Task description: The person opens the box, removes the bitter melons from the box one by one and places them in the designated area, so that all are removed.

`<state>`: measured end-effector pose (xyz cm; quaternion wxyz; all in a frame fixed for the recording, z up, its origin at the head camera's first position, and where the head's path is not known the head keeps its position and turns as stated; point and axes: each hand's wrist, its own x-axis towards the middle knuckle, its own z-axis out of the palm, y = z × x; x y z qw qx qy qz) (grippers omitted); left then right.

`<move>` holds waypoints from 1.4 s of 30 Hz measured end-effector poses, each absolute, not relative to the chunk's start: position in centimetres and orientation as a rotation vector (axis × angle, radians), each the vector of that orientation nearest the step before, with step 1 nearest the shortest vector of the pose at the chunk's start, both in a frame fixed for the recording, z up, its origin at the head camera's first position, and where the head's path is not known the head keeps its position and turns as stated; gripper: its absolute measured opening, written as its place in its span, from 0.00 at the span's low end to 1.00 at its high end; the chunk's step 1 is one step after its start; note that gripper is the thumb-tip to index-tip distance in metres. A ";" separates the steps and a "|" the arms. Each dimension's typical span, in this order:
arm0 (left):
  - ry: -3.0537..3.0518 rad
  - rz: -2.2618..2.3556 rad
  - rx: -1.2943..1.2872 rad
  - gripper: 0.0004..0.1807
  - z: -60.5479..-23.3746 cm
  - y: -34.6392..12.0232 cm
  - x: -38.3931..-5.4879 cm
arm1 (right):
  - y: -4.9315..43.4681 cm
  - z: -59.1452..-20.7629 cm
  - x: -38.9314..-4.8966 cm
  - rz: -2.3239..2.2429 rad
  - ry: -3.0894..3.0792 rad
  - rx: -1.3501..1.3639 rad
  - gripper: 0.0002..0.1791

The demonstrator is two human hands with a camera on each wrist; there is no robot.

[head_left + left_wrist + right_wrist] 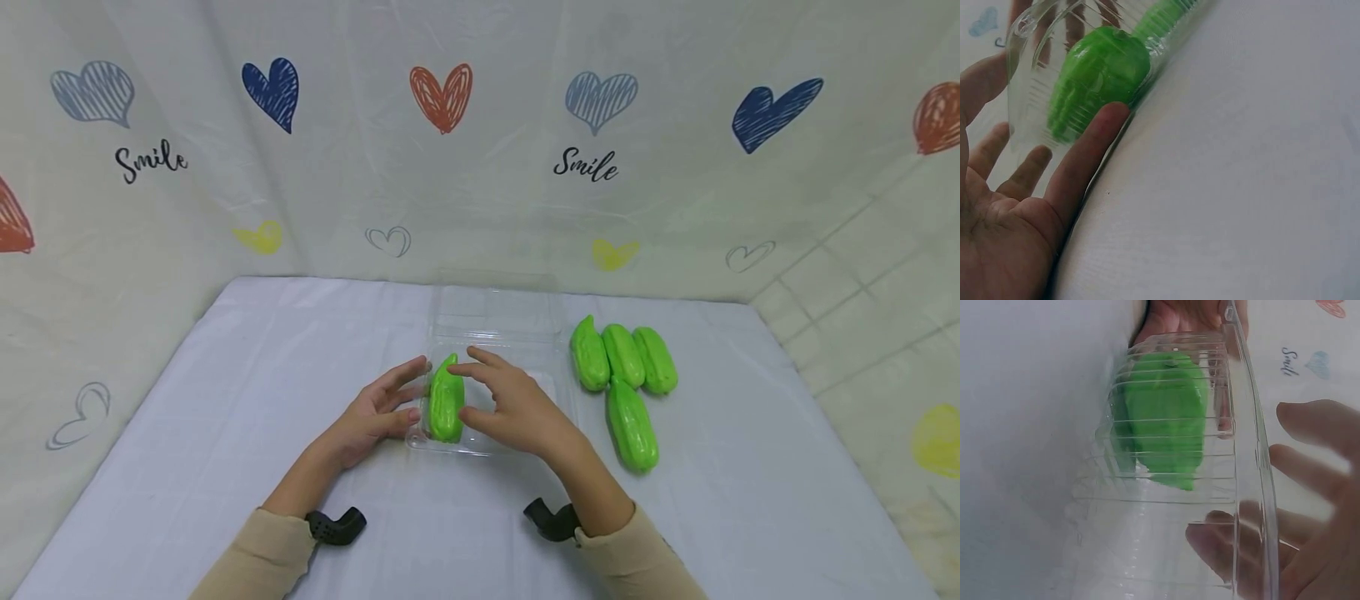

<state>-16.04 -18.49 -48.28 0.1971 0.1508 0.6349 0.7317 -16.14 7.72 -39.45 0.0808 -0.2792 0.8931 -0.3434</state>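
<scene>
A clear plastic clamshell box (480,453) lies in the middle of the table, its lid (495,312) folded back. One glossy green gourd (447,408) lies lengthwise inside at the left wall, pointed end away from me. My left hand (378,414) is at the box's left side; in the left wrist view its thumb (1088,153) lies straight along the clear wall beside the gourd. Over the box, just right of the gourd, is my right hand (517,408), fingers spread and nothing held. The right wrist view shows its fingers partly through the clear plastic.
Right of the box lie several more green gourds: three side by side (623,355) and one (632,427) nearer me. A white cloth covers the table (225,433). A curtain with printed hearts (442,183) hangs behind.
</scene>
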 end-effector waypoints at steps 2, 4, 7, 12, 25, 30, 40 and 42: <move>1.778 2.049 0.421 0.40 -48.3 -18.5 -16.1 | 7.6 -39.5 -16.2 -1.030 2.662 -0.829 0.30; 1.778 2.049 0.420 0.40 -48.3 -18.5 -16.1 | 7.4 -39.5 -16.1 -1.022 2.661 -0.822 0.30; 1.775 2.046 0.421 0.40 -48.3 -18.5 -16.1 | 7.2 -39.6 -16.2 -1.015 2.657 -0.814 0.30; 1.769 2.043 0.422 0.40 -48.2 -18.6 -16.1 | 6.7 -39.9 -16.3 -0.983 2.657 -0.809 0.30; 1.769 2.049 0.440 0.40 -48.4 -18.4 -16.1 | 6.2 -41.0 -16.4 -0.980 2.639 -0.824 0.31; 1.770 2.055 0.447 0.40 -48.4 -18.5 -16.1 | 5.9 -41.4 -16.5 -0.960 2.649 -0.835 0.30; 1.757 2.060 0.447 0.40 -48.4 -18.6 -16.1 | 5.3 -42.0 -16.2 -0.951 2.642 -0.829 0.30; 1.757 2.062 0.451 0.41 -48.4 -18.6 -16.1 | 5.2 -42.1 -16.1 -0.948 2.643 -0.825 0.30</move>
